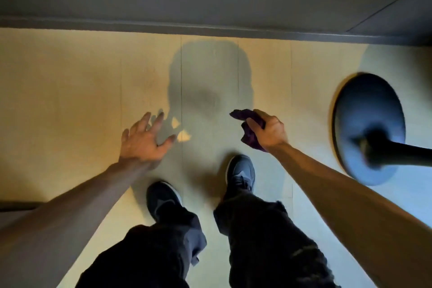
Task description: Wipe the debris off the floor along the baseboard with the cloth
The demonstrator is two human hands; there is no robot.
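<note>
I look straight down at a pale wood-look floor (70, 91). A dark grey baseboard (210, 30) runs across the top of the view, under a grey wall. My right hand (271, 131) is shut on a bunched dark purple cloth (247, 124), held above the floor well short of the baseboard. My left hand (145, 140) hovers with fingers spread and holds nothing. No debris can be made out on the floor in this dim, blurred view.
My two dark shoes (163, 199) (240, 170) stand on the floor below the hands. A round dark pedestal base (367, 114) with its post stands at the right. My shadow covers the floor in the middle.
</note>
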